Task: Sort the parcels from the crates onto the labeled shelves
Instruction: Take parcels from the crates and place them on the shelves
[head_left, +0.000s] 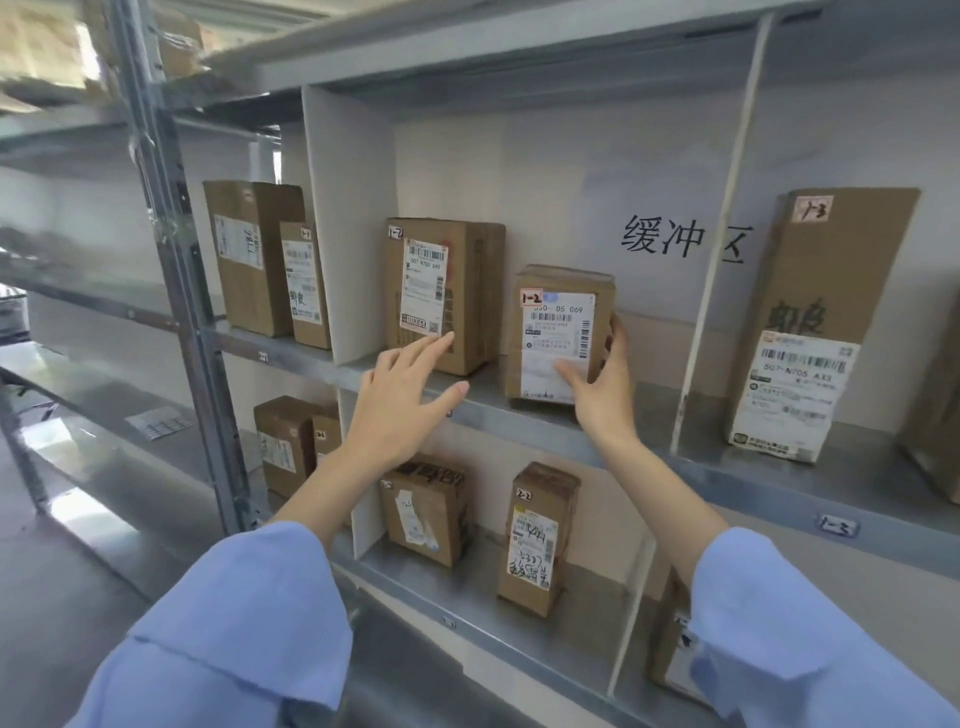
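A small cardboard parcel (558, 322) tagged 1-2 stands upright on the upper grey shelf (483, 410), in the middle bay. My right hand (602, 384) grips its lower right side, thumb on the front label and fingers round the right edge. A larger parcel tagged 1-2 (452, 291) stands to its left in the same bay. My left hand (400, 400) hovers with spread, straight fingers in front of that larger parcel, its fingertips near the lower label, holding nothing.
White dividers (353, 223) split the shelves into bays. Two parcels tagged 1-1 (265, 260) stand in the left bay, and a tall parcel tagged 1-3 (815, 322) stands in the right bay. The lower shelf holds several parcels (535, 540). A metal upright (176, 270) stands at left.
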